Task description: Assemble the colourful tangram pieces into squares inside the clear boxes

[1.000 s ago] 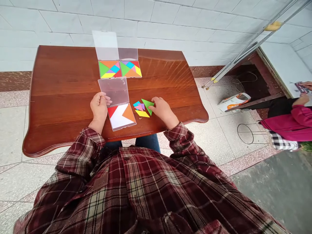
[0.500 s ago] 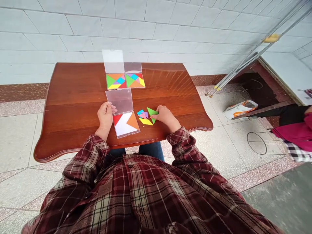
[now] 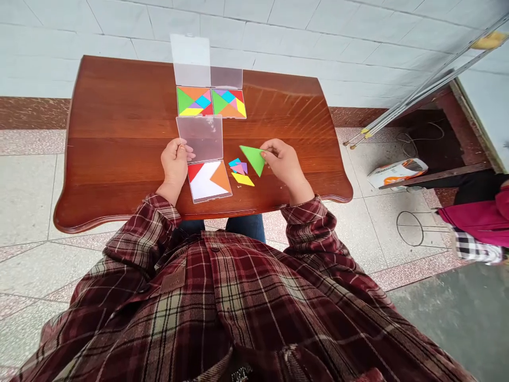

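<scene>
My left hand (image 3: 174, 164) is closed on the left edge of a clear plastic lid (image 3: 204, 139), its fingertips showing through it. The lid is raised from an open tangram case (image 3: 202, 187) near the table's front edge. Inside lie a red triangle (image 3: 193, 170) and an orange triangle (image 3: 221, 181), with white bottom between them. My right hand (image 3: 283, 162) pinches a large green triangle (image 3: 253, 158) at its right corner, above the table. Just below it lie a yellow parallelogram (image 3: 243, 179) and a small overlapping pile of blue, pink and purple pieces (image 3: 239, 167).
Two filled tangram cases (image 3: 194, 101) with raised lids stand side by side at the back of the wooden table (image 3: 119, 143). A tiled wall is behind. To the right are crutches (image 3: 401, 106), a white bag (image 3: 397, 172), a wire ring stand (image 3: 410, 228) and part of another person (image 3: 475, 217).
My right hand has lifted the green triangle off the table beside the other pieces and moved it slightly right. My left hand keeps its hold on the lid. The camera view has tilted down.
</scene>
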The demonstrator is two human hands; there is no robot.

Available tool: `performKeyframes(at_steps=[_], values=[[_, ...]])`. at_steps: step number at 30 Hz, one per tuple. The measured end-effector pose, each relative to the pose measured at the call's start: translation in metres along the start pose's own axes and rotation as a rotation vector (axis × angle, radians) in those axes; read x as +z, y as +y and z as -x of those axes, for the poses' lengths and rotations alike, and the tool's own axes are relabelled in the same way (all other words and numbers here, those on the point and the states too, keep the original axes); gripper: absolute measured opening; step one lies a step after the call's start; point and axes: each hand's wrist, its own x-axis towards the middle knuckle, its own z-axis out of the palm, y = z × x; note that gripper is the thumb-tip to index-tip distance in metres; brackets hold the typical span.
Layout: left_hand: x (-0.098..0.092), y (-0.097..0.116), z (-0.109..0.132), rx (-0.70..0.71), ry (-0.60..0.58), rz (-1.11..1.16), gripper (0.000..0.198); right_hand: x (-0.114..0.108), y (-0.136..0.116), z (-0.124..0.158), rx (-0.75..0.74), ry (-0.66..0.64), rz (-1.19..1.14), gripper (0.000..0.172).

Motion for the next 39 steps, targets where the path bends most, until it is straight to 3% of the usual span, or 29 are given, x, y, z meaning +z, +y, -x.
performKeyframes(at_steps=[5,10,13,21,39], values=[[0.002,-0.002,-0.001,0.004,0.001,0.000,0.012,0.029,-0.061,0.000,-0.369,-0.378,0.027,0.024],[0.003,-0.005,-0.002,0.000,-0.004,0.002,0.010,0.071,-0.083,-0.009,-0.459,-0.552,0.209,0.023],[0.003,-0.007,-0.002,-0.008,-0.016,-0.002,0.010,0.075,-0.085,-0.011,-0.449,-0.567,0.281,0.024],[0.004,-0.006,-0.001,-0.013,-0.023,-0.005,0.013,0.059,-0.095,-0.011,-0.450,-0.596,0.336,0.025],[0.003,-0.007,-0.002,0.001,-0.023,-0.024,0.011,0.071,-0.086,-0.014,-0.506,-0.645,0.291,0.024]])
